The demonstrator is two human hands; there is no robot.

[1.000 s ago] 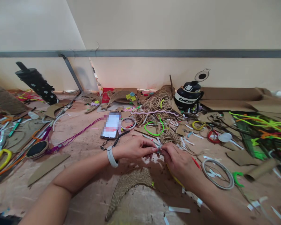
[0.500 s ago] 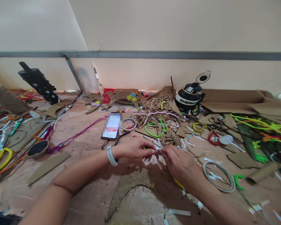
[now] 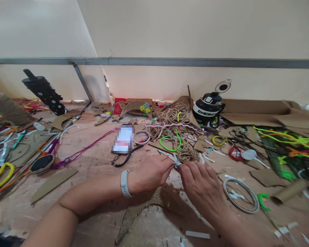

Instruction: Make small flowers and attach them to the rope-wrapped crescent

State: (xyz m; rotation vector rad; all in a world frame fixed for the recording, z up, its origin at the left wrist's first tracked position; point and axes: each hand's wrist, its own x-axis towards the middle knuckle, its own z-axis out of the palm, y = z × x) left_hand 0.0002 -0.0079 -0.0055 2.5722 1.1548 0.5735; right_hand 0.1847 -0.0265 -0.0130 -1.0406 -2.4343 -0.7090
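My left hand (image 3: 150,175) and my right hand (image 3: 199,183) meet fingertip to fingertip low over a brown table (image 3: 92,164). Both pinch a small pale blue-grey piece (image 3: 176,164) between them; what it is I cannot make out. A grey watch band (image 3: 125,183) circles my left wrist. Under my forearms lies a curved piece wrapped in jute cord (image 3: 139,211). Just beyond my fingers sits a tangle of jute twine (image 3: 173,127) with a green pipe-cleaner loop (image 3: 169,142) on it.
A phone (image 3: 123,139) lies beyond my left hand. A black water jug (image 3: 208,108) stands at the back. A grey ring (image 3: 240,195) lies to the right, bright pipe cleaners (image 3: 290,140) farther right, cardboard scraps and paper strips all around, a black flowered bottle (image 3: 45,92) at the left.
Both hands have shifted slightly right and lower in view, still pinched together on the small piece. My right hand has turned its back more toward me.
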